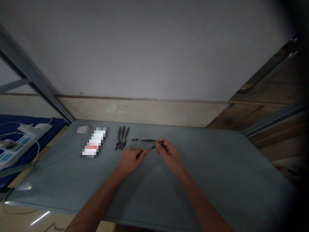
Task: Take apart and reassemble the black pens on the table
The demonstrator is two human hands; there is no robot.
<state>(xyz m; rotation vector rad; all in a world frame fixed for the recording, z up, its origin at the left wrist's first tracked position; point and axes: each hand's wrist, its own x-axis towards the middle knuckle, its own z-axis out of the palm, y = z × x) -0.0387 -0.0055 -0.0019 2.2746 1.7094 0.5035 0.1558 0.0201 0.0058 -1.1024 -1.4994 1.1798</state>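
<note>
Plain greyish-white wall (145, 58) fills the back. Below it, a long blue-grey flat table (224, 164) with a thin raised edge; brown wooden boards (267, 93) at right, dark blue surface (56, 129) at left. On the blue surface, a long white power strip (17, 149) with blue patches and pale cables; any print is too small to read.

Both bare hands are over the table's middle. Left hand (131, 158): thumb and forefinger closed, pinching the near-left end of a slim black-and-grey pen (152, 147). Right hand (170, 153): thumb and fingertips pinching the same pen's far-right end. Pen runs at a slant between the two sets of fingertips, middle stretch exposed, ends partly covered. Markings on it can't be made out.

Left of the hands, a flat rectangular phone-like object (94, 141), face white with a red band, pixelated, unreadable. Just behind its far end, a small whitish rounded object (83, 129). Between phone-like object and hands, three dark slender pens (122, 138) side by side. One dark thin pen-like piece (147, 140) lies crosswise just behind the hands; contact with the right fingers unclear.
</note>
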